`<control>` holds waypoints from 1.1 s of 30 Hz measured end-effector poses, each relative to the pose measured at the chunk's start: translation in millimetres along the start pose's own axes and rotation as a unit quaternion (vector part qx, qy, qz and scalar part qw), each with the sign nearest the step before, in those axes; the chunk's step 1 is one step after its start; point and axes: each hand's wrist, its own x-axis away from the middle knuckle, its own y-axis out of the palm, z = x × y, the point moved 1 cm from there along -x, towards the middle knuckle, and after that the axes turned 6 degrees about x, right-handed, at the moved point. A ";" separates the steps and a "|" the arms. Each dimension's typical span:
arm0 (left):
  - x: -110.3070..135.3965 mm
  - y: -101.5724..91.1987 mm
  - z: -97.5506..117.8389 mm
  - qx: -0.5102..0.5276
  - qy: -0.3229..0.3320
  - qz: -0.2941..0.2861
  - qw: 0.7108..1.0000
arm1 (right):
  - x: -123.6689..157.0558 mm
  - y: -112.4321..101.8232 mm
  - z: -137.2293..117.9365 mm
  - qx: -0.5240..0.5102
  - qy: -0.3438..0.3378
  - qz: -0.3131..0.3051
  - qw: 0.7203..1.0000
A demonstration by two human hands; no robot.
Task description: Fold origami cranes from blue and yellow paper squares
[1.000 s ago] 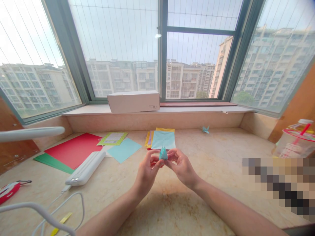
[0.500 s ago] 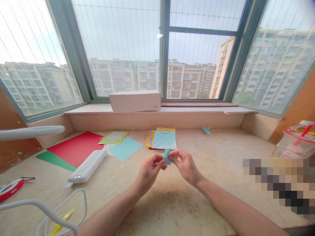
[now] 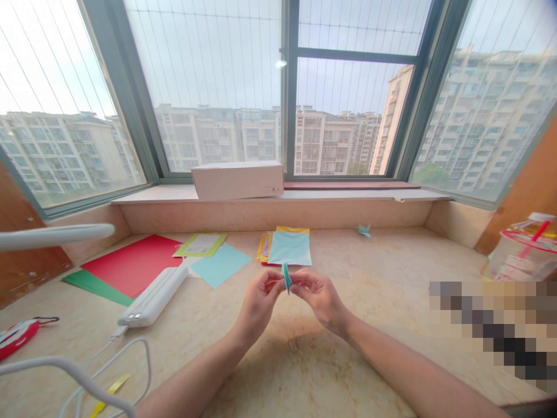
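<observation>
A small folded piece of light blue paper is pinched between both my hands above the marble counter. My left hand grips it from the left with thumb and fingers closed. My right hand grips it from the right, fingertips pressed on the fold. The piece stands narrow and edge-on between them. Just beyond my hands lies a stack of coloured paper squares with a light blue sheet on top.
A loose light blue square, a green printed sheet, red and green card lie to the left, beside a white power bank with cable. A tiny blue paper crane sits far back. A white box rests on the sill; a plastic cup stands right.
The folded blue piece has been turned and flattened between my fingers: it showed a broad face a second ago and now stands thin and edge-on. Both hands stayed in place.
</observation>
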 end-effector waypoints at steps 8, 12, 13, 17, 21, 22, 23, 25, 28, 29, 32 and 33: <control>5.1 6.4 0.7 0.018 0.000 -0.057 0.998 | -0.4 -4.5 -0.5 0.005 -0.014 0.044 0.999; 4.3 5.3 0.6 0.044 -0.008 -0.059 0.997 | -0.3 -3.4 -5.9 -0.035 -0.008 0.018 0.999; 4.3 4.8 0.8 0.047 -0.010 -0.061 0.997 | -0.4 -3.2 -7.0 -0.051 -0.006 0.009 0.999; 4.9 4.0 1.8 0.048 -0.022 -0.069 0.996 | -0.9 -4.6 -8.5 -0.082 0.010 -0.010 0.997; 4.7 3.7 3.0 0.038 -0.014 -0.067 0.997 | -0.6 -6.6 -8.6 -0.041 0.002 0.006 0.999; 4.6 3.5 3.6 0.031 -0.011 -0.066 0.997 | -0.3 -7.0 -9.0 -0.021 -0.007 0.015 1.000; 4.7 3.4 4.5 0.023 -0.009 -0.064 0.998 | 0.1 -7.3 -9.7 0.002 -0.019 0.027 0.999; 5.1 3.5 6.9 0.005 -0.003 -0.061 0.998 | 1.2 -7.7 -11.0 0.047 -0.039 0.047 0.997; 5.9 3.9 10.5 -0.017 0.004 -0.063 0.998 | 2.8 -7.7 -11.5 0.073 -0.043 0.054 0.995; 6.0 3.8 11.1 -0.024 0.007 -0.062 0.998 | 3.3 -7.4 -11.1 0.071 -0.036 0.052 0.995; 5.2 2.3 9.7 -0.051 0.016 -0.052 0.997 | 4.1 -6.0 -8.9 0.052 -0.009 0.032 0.998; 4.7 1.5 8.4 -0.060 0.016 -0.050 0.997 | 4.3 -5.5 -8.2 0.049 -0.001 0.025 0.998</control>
